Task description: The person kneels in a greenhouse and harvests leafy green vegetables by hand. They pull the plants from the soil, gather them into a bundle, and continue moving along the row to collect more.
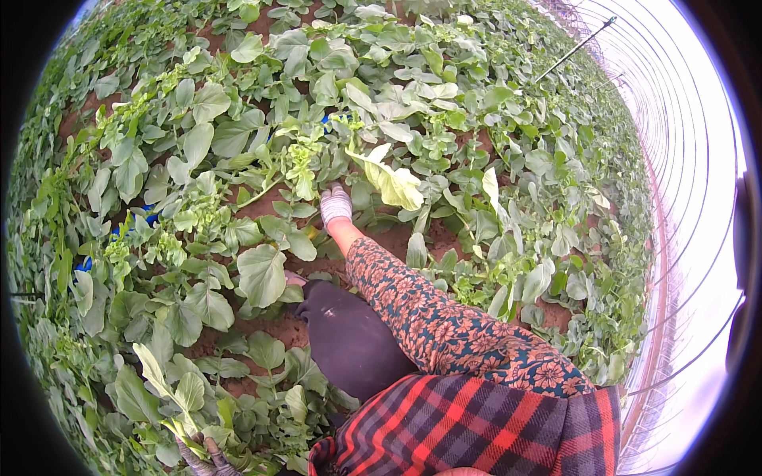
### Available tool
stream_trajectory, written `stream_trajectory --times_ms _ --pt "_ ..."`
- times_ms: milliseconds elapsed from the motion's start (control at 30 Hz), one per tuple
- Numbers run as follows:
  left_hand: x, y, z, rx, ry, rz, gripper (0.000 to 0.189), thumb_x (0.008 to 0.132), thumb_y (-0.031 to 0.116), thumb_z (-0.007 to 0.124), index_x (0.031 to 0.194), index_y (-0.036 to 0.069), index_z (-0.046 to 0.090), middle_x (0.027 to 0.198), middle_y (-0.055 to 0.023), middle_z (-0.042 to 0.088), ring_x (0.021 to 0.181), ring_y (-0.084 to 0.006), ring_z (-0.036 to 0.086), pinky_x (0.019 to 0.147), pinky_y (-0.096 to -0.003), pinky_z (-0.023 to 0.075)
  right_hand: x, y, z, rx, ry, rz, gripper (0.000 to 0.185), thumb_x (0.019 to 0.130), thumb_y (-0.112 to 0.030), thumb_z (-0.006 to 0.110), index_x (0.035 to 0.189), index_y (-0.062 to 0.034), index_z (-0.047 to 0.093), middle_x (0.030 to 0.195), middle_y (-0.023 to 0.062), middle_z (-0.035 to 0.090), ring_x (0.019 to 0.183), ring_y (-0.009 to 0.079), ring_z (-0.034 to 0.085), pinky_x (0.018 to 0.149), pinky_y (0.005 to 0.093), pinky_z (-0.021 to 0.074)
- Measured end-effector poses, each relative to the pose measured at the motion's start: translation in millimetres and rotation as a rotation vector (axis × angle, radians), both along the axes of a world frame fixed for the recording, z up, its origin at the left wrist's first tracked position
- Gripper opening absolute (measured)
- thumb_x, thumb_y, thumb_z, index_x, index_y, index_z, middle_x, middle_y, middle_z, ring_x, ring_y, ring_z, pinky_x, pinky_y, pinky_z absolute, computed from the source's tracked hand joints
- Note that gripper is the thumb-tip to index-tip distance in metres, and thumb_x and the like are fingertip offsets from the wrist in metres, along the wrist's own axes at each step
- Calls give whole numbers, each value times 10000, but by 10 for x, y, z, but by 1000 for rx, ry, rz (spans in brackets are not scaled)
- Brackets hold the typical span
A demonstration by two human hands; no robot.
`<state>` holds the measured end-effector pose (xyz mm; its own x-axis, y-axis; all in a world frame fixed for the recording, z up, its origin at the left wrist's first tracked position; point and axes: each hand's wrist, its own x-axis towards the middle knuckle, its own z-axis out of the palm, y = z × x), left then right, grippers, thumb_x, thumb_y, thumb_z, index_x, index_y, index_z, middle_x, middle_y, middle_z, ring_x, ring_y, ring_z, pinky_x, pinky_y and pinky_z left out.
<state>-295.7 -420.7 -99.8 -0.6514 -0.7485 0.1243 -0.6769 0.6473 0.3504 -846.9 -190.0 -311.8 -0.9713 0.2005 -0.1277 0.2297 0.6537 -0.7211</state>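
Observation:
My right hand (336,205), in a pale knit glove, reaches down among the leafy plants near the middle of the view; leaves hide its fingertips, so its hold cannot be told. Just to its right, a pale yellow-green leaf (400,185) stands out from the darker foliage. At the bottom left, my left hand (208,457), in a soiled glove, has its fingers around the stems of some picked leafy greens (189,392). One of those leaves shows its pale underside.
Dense leafy plants (262,275) surround me, with reddish-brown soil (277,330) between them. Blue objects (136,221) show through leaves at the left. My dark-clothed knee (351,339) lies below the right hand. At the right are a slanted thin pole (574,50) and curved greenhouse ribs (707,143).

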Motion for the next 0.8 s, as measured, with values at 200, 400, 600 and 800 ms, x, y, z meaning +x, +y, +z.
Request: stream_trajectory --times_ms 200,400,600,800 --pt "-61 49 15 306 314 104 593 924 100 683 1465 88 439 1106 -118 635 971 -200 612 857 -334 508 -1 136 92 -7 82 97 285 914 -224 531 1109 -44 636 1072 243 676 1006 420 634 886 464 494" --pt "-91 203 217 314 347 168 552 899 91 710 1410 59 503 1097 -111 682 975 -212 650 896 -355 508 53 332 362 -29 6 275 270 927 -189 582 1142 -40 649 1104 181 686 1000 308 648 890 400 495" --pt "-126 214 328 283 332 128 566 887 89 726 1408 60 507 1122 -111 679 1008 -201 649 915 -343 507 335 347 882 509 294 676 248 905 -237 592 1081 -69 640 1046 177 651 971 359 637 851 457 514" --pt "-96 274 381 305 333 160 595 889 88 724 1429 48 476 1196 -127 651 1064 -216 637 927 -342 508 145 -71 1270 574 550 839 162 928 -164 561 1053 -97 639 1018 142 640 915 344 641 813 448 522"
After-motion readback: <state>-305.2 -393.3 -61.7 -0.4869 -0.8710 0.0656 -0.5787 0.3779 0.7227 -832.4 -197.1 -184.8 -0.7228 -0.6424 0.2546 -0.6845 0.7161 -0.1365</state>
